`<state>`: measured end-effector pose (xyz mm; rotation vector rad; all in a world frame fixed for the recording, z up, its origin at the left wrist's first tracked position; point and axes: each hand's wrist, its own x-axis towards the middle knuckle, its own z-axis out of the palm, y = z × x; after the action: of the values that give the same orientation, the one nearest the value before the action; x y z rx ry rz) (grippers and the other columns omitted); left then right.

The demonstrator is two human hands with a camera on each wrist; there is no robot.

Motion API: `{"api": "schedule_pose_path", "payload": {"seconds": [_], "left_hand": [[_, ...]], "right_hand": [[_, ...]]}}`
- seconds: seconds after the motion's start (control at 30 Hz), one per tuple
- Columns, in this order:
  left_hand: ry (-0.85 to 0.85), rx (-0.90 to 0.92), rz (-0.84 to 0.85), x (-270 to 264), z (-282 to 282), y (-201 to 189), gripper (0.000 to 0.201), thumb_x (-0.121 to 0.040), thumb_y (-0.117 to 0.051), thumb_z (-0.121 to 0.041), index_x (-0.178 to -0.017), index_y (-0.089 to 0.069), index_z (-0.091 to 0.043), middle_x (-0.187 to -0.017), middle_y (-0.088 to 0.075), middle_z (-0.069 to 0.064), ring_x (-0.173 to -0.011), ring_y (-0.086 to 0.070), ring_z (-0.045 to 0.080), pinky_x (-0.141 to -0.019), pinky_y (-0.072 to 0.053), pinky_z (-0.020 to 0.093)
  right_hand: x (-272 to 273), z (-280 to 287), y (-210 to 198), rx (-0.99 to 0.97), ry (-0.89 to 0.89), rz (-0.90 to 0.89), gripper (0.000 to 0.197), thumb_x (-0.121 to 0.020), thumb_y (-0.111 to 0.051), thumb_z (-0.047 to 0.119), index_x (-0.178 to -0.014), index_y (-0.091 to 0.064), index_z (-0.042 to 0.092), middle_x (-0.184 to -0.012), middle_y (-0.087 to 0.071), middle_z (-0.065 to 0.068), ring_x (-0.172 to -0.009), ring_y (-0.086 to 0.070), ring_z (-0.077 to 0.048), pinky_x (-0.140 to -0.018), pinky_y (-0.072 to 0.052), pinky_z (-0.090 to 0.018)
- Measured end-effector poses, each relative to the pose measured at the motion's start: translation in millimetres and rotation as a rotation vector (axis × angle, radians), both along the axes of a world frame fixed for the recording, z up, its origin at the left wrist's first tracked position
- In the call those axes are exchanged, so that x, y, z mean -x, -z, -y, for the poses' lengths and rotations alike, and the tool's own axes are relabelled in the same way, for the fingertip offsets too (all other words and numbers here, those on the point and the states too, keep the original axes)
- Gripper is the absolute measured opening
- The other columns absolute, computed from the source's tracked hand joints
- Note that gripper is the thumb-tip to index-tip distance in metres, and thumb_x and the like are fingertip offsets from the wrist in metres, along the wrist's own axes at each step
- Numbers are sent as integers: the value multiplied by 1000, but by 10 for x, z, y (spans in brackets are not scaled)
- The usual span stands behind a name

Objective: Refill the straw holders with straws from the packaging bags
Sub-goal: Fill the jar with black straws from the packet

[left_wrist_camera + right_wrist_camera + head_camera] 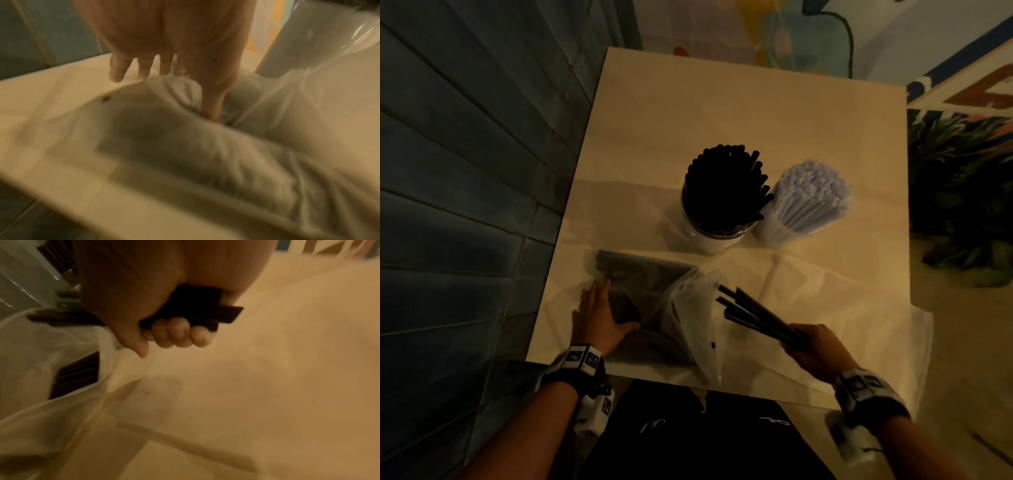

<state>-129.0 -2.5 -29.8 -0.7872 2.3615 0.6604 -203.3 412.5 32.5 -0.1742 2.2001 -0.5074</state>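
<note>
On a pale surface (774, 113) beside a tiled wall (465, 171), the left hand (599, 317) lies flat on the bag (654, 284), the right hand (813, 349) grips black straws (753, 315) near two full holders (709, 236).

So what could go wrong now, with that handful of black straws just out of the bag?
Three things, I'd guess. The holder of black straws already looks packed, so pushing the handful in could bend straws or tip it against the white straws. The right hand grips the bundle near one end, so loose ones may slide out. The bag lies at the table's near edge, steadied only by the left hand.
</note>
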Motion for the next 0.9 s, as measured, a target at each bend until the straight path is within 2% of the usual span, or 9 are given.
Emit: {"api": "schedule_pose_path", "payload": {"seconds": [0.1,0.2,0.33,0.43,0.57,0.7,0.8,0.87,0.9], "left_hand": [[74,17,44,90,-49,-139,110,-76,-80,-41,-156,-7,-23,-164,-5,1,-151,-6,27,-119,-14,57],[95,-72,-164,244,-240,-435,87,-85,-73,-29,-154,-21,-19,-161,-20,5,-148,-21,27,-119,-22,48],[-170,-634,-557,510,-694,-1098,44,-100,-52,-30,-142,-45,-19,-142,-51,-6,-135,-46,13,-111,-39,27],[-204,-849,-698,705,-1000,-1546,51,-99,-44,-43,-138,-48,-9,-139,-56,2,-131,-52,15,-109,-41,31],[-190,-926,-692,862,-1208,-1776,37,-101,-42,-29,-119,-61,-2,-120,-68,10,-117,-63,25,-104,-47,48],[-158,-901,-654,920,-1295,-1835,28,-104,-42,-15,-105,-65,1,-104,-73,11,-104,-68,24,-95,-52,35],[-79,-891,-716,973,-1355,-1936,28,-103,-42,-17,-111,-63,1,-111,-70,10,-109,-66,23,-97,-50,34],[-86,-901,-828,1045,-1323,-1971,33,-103,-42,-21,-121,-56,3,-120,-65,14,-116,-62,25,-100,-48,35],[-111,-884,-883,1090,-1277,-1965,37,-102,-43,-24,-123,-53,4,-123,-62,15,-118,-60,25,-101,-48,36]], "right_hand": [[-21,-166,-63,56,37,-136,13,-87,-69,22,-81,-63,32,-60,-62,3,-54,-58,-16,-55,-41,-34],[41,-153,-129,94,43,-255,8,-84,-72,20,-87,-67,26,-58,-60,7,-52,-56,-18,-53,-41,-33],[175,138,-219,193,6,-317,8,-83,-72,21,-86,-66,22,-59,-57,9,-54,-57,-20,-55,-36,-26],[256,542,-291,298,-102,-320,7,-83,-67,28,-85,-62,25,-60,-57,10,-58,-60,-23,-57,-38,-27],[352,1039,-392,431,-176,-289,10,-86,-65,32,-91,-64,23,-68,-65,6,-60,-61,-18,-58,-47,-33],[387,1391,-572,665,-32,-209,5,-88,-70,21,-91,-66,23,-69,-59,18,-59,-55,-2,-60,-44,-21],[439,1525,-736,833,77,-176,8,-89,-71,15,-96,-69,17,-83,-67,12,-71,-62,-2,-65,-51,-22],[552,1515,-856,849,171,-186,13,-89,-71,13,-87,-67,25,-73,-67,15,-62,-60,-1,-58,-49,-25],[636,1491,-911,846,256,-197,24,-89,-71,11,-79,-64,32,-63,-64,20,-55,-56,2,-54,-44,-18]]}}
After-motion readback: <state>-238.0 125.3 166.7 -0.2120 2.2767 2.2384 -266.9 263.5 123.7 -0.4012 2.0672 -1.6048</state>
